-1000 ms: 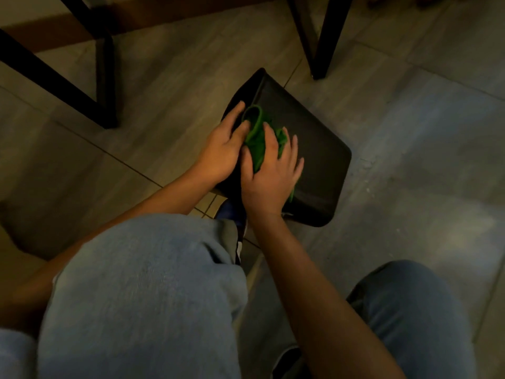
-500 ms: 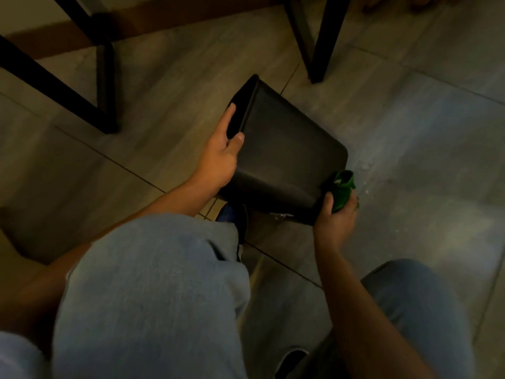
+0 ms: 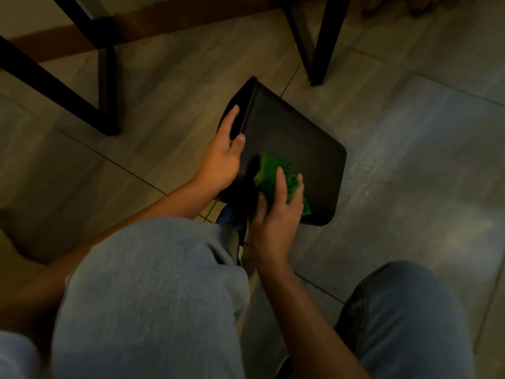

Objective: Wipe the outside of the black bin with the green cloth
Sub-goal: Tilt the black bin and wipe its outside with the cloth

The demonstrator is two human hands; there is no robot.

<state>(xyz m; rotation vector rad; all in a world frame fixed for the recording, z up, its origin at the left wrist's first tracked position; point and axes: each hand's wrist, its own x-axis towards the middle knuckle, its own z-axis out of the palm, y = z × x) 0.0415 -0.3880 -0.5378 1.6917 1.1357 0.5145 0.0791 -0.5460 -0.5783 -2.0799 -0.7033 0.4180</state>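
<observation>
The black bin (image 3: 295, 132) lies tipped on its side on the tiled floor, its open mouth turned to the left and a broad side wall facing up. My left hand (image 3: 222, 157) grips the rim, fingers inside the mouth and thumb on the outer wall. My right hand (image 3: 276, 212) presses the crumpled green cloth (image 3: 273, 173) flat against the near part of that upper wall, close to the left hand. Part of the cloth is hidden under my fingers.
My two knees in light blue jeans fill the lower view, with a dark shoe (image 3: 235, 220) just under the bin. Black furniture legs stand at the upper left (image 3: 108, 86) and behind the bin (image 3: 319, 50). Bare grey floor tiles lie to the right.
My right hand carried the cloth from the bin's upper wall down to the right bottom corner, then back up onto the near part of the wall. The left hand kept its hold on the rim.
</observation>
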